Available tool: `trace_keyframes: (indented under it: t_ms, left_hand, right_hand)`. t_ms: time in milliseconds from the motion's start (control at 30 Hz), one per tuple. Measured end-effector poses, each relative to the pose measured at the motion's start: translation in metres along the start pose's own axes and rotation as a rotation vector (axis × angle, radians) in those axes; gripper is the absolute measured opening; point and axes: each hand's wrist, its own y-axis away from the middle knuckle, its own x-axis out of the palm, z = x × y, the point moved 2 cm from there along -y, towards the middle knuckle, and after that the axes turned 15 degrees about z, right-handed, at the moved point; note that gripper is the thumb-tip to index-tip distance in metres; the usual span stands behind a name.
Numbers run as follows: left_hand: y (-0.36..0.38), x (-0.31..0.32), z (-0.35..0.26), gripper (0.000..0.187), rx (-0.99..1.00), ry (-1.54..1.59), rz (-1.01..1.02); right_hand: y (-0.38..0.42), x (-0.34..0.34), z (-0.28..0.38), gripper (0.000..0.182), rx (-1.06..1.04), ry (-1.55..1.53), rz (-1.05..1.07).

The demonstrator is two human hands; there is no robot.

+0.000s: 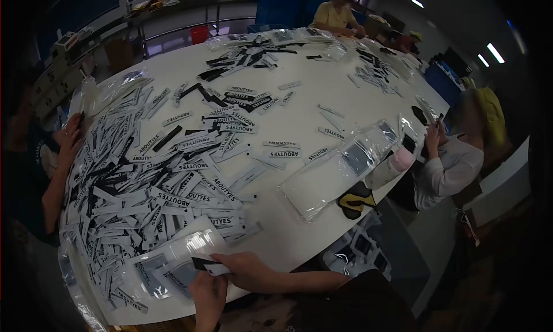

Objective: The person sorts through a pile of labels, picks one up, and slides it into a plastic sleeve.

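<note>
Low in the head view, a small black-and-white strip [212, 266] is held between my two hands at the table's near edge. My right hand [249, 271] is closed on its right side, thumb and fingers pinched. Just below it, my left hand [208, 294] has its fingers curled at the lower edge of the strip. Clear plastic bags [155, 274] with grey and printed inserts lie beside my left hand. Beyond them spreads a big heap of white and black strips [167, 199], many printed ABOUTYES.
A clear plastic package [334, 165], a pink-lidded bottle [398, 160] and a black-and-yellow object [356, 202] lie right on the white table [276, 214]. Co-workers sit at left, right and far end. A bin of packets [360, 248] stands below the right edge.
</note>
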Motion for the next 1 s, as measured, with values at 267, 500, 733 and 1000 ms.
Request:
trace_keyframes:
  t_ms: [267,500,733,1000]
  left_hand:
    - [0.002,-0.042,-0.052,0.01,-0.295,0.052,-0.093]
    - [-0.016,-0.009,-0.033,0.048,0.285,0.13,0.057]
    - [-0.023,-0.004,-0.025,0.057,0.024,0.054,0.106]
    - [-0.017,-0.028,-0.023,0.072,0.021,0.104,0.09]
  right_hand:
    - [0.017,-0.032,0.003,0.037,-0.178,-0.17,-0.167]
    - [0.029,-0.016,-0.004,0.009,-0.043,-1.12,-0.012]
    - [0.016,-0.051,0.004,0.017,-0.645,-1.278,-0.265]
    - [-0.001,-0.019,0.011,0.019,-0.342,-0.812,0.136]
